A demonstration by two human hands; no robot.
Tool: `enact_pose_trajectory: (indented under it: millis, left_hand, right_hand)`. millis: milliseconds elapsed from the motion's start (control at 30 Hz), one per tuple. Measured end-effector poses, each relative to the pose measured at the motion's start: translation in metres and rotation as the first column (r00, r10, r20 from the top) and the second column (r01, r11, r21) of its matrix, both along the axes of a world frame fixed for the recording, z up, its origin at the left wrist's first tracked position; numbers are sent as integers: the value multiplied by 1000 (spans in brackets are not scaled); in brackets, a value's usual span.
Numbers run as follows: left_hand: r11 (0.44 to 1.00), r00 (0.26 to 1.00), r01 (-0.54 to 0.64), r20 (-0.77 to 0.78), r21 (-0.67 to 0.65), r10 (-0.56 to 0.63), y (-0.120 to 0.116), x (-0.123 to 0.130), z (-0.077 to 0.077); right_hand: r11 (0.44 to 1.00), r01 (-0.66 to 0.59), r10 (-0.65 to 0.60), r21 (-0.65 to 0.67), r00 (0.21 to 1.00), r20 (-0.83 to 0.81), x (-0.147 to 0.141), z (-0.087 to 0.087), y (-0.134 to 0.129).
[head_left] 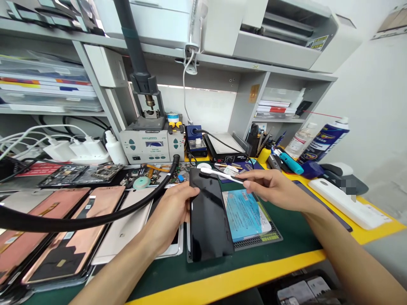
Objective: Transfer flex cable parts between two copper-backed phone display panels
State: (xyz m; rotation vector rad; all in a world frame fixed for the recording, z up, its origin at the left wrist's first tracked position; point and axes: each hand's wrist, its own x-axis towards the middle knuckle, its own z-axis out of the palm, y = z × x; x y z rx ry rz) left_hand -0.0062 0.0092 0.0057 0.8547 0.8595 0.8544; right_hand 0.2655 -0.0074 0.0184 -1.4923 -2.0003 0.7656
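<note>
A black smartphone (210, 220) is tilted up over the work mat, its dark glossy face toward me. My left hand (174, 203) grips it by the left edge, thumb on the face and the other fingers behind. My right hand (267, 188) pinches the handle of a white toothbrush (219, 173). The brush's head lies at the phone's top edge; I cannot tell whether its bristles touch the glass. Just right of the phone, a blue and white printed packet (246, 214) rests on a grey perforated mat (270, 239).
Several phone screens and housings (76, 237) lie at the left, crossed by a black hose (95, 222). Behind stand a hot-air station (152, 146), a soldering iron stand (196, 142) and a heating plate (225, 148). A spray can (324, 140) and white box (346, 201) are at right.
</note>
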Motion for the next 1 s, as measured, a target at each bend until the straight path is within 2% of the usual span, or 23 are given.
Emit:
enact_pose_trajectory:
  millis: [67, 167, 233, 300, 367, 433, 500, 600, 667, 833, 1000]
  left_hand:
    - [1000, 1000, 10, 0, 2, -10, 0, 0, -1]
    - [1000, 1000, 23, -6, 7, -23, 0, -1, -4]
    - [999, 1000, 29, 11, 26, -29, 1, -1, -5]
    - [998, 998, 47, 40, 44, -48, 0, -2, -6]
    - [994, 993, 96, 60, 54, -99, -1, -2, -6]
    - [983, 983, 174, 55, 61, -177, -4, -1, -4]
    - [962, 963, 265, 28, 65, -267, -8, 0, -1]
    - [935, 937, 348, -24, 69, -348, -13, 1, 3]
    - [927, 930, 367, -38, 72, -365, -15, 2, 6]
    - [920, 923, 384, -39, 80, -382, -16, 2, 9]
    - [932, 934, 356, -39, 74, -354, -16, 0, 8]
  right_hand:
    - [1000, -8, 8, -1, 1000, -5, 0, 1, -1]
    - [999, 44, -43, 23, 999, -26, -1, 2, -2]
    - [997, 82, -81, 2, 986, -145, -3, 3, -2]
    - [991, 64, -102, -119, 932, -349, -6, 4, -2]
    - [958, -46, -124, -283, 822, -556, -10, 3, -1]
    - [900, -197, -153, -390, 693, -704, -14, 1, -1]
    - [835, -333, -182, -439, 585, -790, -17, -2, 0]
    - [734, -490, -214, -470, 489, -845, -18, -7, 3]
    - [709, -524, -227, -472, 464, -856, -17, -8, 4]
    - [713, -520, -228, -471, 463, -856, -14, -9, 5]
    - [690, -543, -243, -478, 448, -860, -13, -11, 6]
